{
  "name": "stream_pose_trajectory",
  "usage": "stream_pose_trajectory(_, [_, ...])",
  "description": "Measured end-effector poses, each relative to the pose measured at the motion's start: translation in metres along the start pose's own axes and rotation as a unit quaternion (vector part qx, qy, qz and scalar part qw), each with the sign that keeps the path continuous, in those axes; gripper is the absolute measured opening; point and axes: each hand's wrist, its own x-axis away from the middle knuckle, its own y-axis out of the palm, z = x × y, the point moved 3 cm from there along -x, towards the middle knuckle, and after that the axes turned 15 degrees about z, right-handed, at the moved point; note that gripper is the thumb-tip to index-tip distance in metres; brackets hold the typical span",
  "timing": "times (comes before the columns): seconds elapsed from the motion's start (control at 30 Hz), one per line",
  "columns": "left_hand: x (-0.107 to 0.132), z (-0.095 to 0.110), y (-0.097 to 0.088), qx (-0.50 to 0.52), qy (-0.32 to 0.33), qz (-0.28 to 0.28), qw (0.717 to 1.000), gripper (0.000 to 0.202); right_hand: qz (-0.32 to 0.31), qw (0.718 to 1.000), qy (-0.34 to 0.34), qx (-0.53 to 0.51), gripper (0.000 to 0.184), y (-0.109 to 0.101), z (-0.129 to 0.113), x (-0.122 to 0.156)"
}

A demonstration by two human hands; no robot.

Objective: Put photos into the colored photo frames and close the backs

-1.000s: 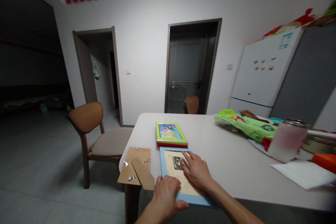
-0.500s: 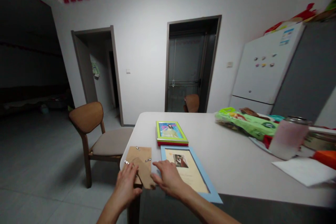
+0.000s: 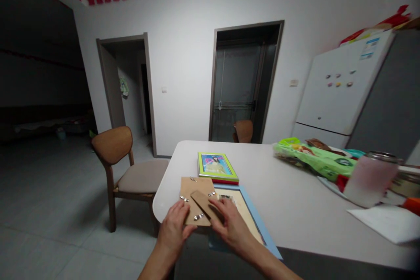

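A brown picture frame backing board [image 3: 192, 187] with small metal clips and a slanting stand leg [image 3: 201, 201] is held between both hands near the table's front left corner. My left hand [image 3: 175, 224] grips its lower left edge, thumb below and fingers on top. With its fingers closed over the right side and the stand leg, my right hand [image 3: 229, 223] holds the other edge. Partly under the board and the right hand lies a light blue picture frame [image 3: 259, 223] with a cream mat. A green picture frame [image 3: 218, 167] showing a figure in a dress rests on a red one behind.
On the white table [image 3: 282, 197], a green plastic package [image 3: 315, 159], a pink jar [image 3: 370, 179] and white paper [image 3: 387, 223] lie at the right. A wooden chair [image 3: 141, 177] stands left of the table. A white fridge [image 3: 337, 83] is at the back right.
The backing board has moved right, now overlapping the blue frame. My right hand has gone from beside it to gripping its right side. The view has shifted slightly.
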Motion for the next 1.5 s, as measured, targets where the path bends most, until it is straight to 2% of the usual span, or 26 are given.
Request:
stream_pose_trajectory(0.13, [0.002,0.050,0.026,0.059,0.052,-0.042,0.996,0.035,-0.013,0.997,0.067,0.030,0.038,-0.050,0.039,0.020])
stream_pose_trajectory(0.2, [0.004,0.066,0.038,0.076,0.057,-0.069,0.993,0.028,-0.026,0.994,0.092,0.051,0.034,-0.061,0.054,0.028])
stream_pose_trajectory(0.27, [0.005,0.073,0.047,0.081,0.054,-0.091,0.991,0.022,-0.034,0.993,0.098,0.061,0.031,-0.063,0.064,0.033])
stream_pose_trajectory(0.5, [0.005,0.065,0.060,0.060,0.047,-0.121,0.990,0.006,-0.012,0.989,0.043,0.144,0.032,-0.049,0.079,0.036])
stream_pose_trajectory(0.6, [0.006,0.063,0.060,0.059,0.051,-0.125,0.989,0.007,-0.013,0.984,0.012,0.178,0.032,-0.048,0.082,0.039])
stream_pose_trajectory(0.67, [0.009,0.063,0.059,0.062,0.051,-0.120,0.989,0.015,-0.026,0.983,0.000,0.184,0.032,-0.048,0.083,0.038])
stream_pose_trajectory(0.77, [0.014,0.064,0.060,0.069,0.057,-0.129,0.988,0.040,-0.043,0.979,0.003,0.198,0.034,-0.049,0.085,0.031])
stream_pose_trajectory(1.0, [0.015,0.066,0.062,0.051,0.036,-0.164,0.985,0.052,-0.037,0.954,0.037,0.297,0.033,-0.042,0.093,0.002])
stream_pose_trajectory(1.2, [0.014,0.070,0.058,0.030,0.026,-0.162,0.986,0.054,-0.058,0.969,0.040,0.236,0.035,-0.040,0.100,0.000])
stream_pose_trajectory(1.33, [0.012,0.070,0.055,0.031,0.026,-0.170,0.985,0.051,-0.065,0.968,0.022,0.240,0.035,-0.044,0.101,0.005])
stream_pose_trajectory(1.43, [0.010,0.070,0.055,0.032,0.027,-0.173,0.984,0.049,-0.051,0.964,-0.009,0.260,0.033,-0.046,0.089,0.015])
stream_pose_trajectory(1.5, [0.010,0.069,0.055,0.033,0.026,-0.177,0.983,0.052,-0.052,0.969,-0.051,0.234,0.032,-0.046,0.074,0.024])
